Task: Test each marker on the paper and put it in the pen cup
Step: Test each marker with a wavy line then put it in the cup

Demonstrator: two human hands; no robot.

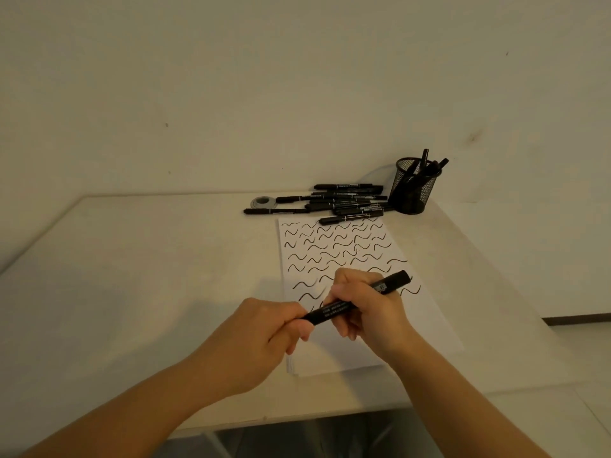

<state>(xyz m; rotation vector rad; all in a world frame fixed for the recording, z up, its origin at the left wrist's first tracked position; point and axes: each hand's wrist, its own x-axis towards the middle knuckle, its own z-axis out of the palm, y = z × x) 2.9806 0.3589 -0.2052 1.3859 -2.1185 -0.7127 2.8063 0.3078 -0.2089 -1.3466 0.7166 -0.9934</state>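
Both bare forearms reached in from the near edge of the white table (139, 266), and the two hands met over the near half of the paper (426, 322). One black marker (358, 298) lay between them, held off the sheet and slanting up toward the right. Left hand (264, 335) was clenched on the marker's lower left end, thumb and fingers pinched round it. Right hand (367, 309) gripped the middle of the barrel, its fingers wrapped over the printed label, with the blunt far end sticking out past the knuckles. Whether a cap was on or off could not be told.

Rows of black wavy test strokes (334, 246) covered the paper from its far edge down to the hands. Beyond that far edge lay a loose pile of black markers (344, 203), one overlapping the sheet's top edge. At the pile's left end sat a roll of tape (263, 202). Toward the table's far right corner, just beside the pile, stood the black mesh pen cup (413, 190), upright, with several markers leaning inside.
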